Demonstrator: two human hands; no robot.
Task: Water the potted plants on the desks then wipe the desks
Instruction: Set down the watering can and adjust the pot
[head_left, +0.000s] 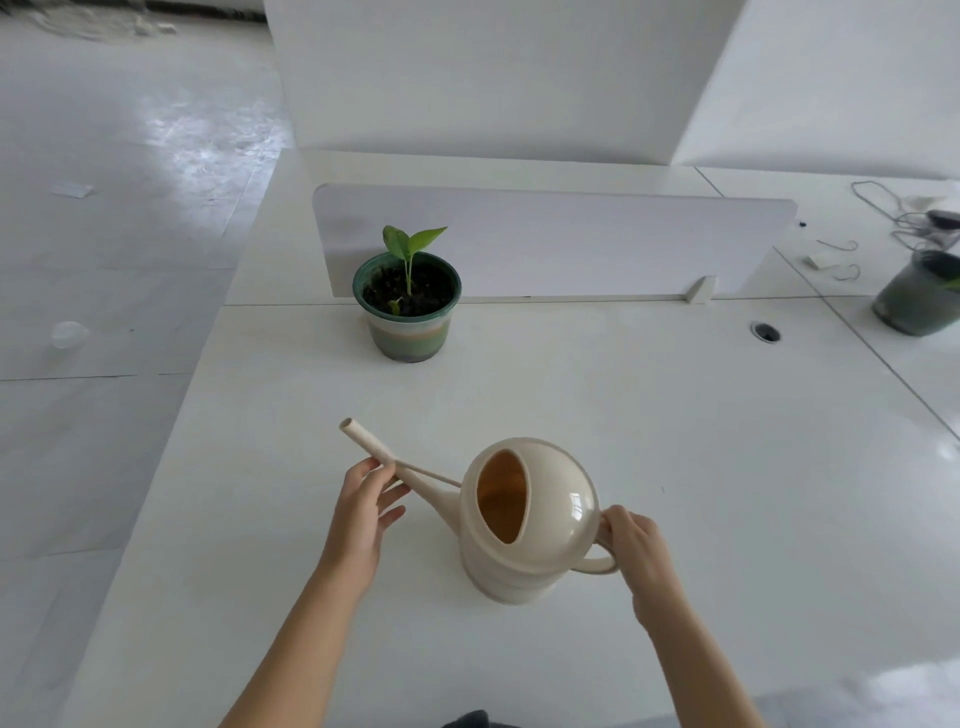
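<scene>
A cream watering can (540, 525) stands on the white desk (675, 415) in front of me, its spout pointing up and left. My left hand (363, 514) holds the spout between thumb and fingers near its middle. My right hand (636, 551) grips the can's handle at the right. A green striped pot with a small leafy seedling (408, 306) stands farther back, against a low white divider panel (571, 244). A second green pot (919, 296) sits at the right edge, partly cut off.
Grey cables and a small dark object (914, 218) lie on the neighbouring desk at the far right. A round cable hole (765, 331) is set in the desk. The desk's left edge drops to a pale floor with a clear cup (67, 332).
</scene>
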